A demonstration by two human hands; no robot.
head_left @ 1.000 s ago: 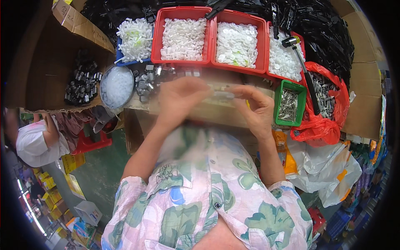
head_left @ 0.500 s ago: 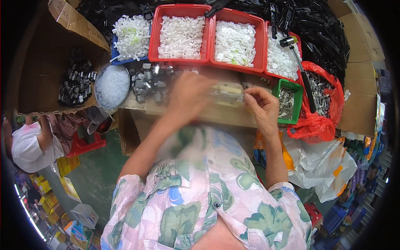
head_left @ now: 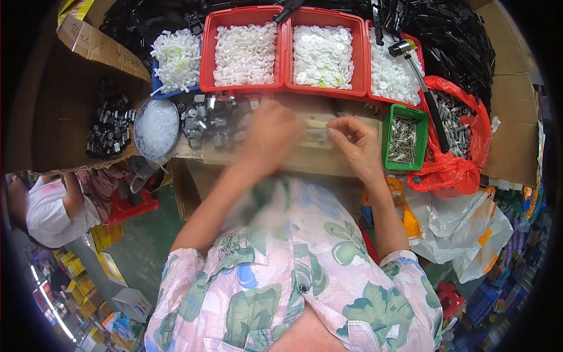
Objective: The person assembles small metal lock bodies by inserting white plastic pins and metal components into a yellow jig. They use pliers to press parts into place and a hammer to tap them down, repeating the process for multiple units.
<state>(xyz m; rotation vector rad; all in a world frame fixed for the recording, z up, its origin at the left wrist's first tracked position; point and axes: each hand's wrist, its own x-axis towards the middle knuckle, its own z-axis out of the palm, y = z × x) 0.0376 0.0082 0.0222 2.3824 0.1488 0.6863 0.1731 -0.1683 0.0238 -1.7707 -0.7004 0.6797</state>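
Note:
My left hand is smeared by motion over the cardboard work surface, beside the loose small grey and clear parts. Its fingers cannot be made out. Facing it, my right hand has thumb and forefinger brought together, the fingers curled. Between the two hands lies a blurred pale, translucent piece, close to the right fingertips; its kind is unclear, and so is whether they grip it. To the right of my right hand stands a green tray of thin metal pins.
Red trays of small white plastic parts line the back, beside a blue tray of white pegs. A hammer leans by a red bag of grey parts. A round clear tub stands left. Another person is at far left.
My right hand has shifted slightly left, nearer my left hand, and its fingers look more closed. The pale piece between them shows less. The whole view has shifted a little.

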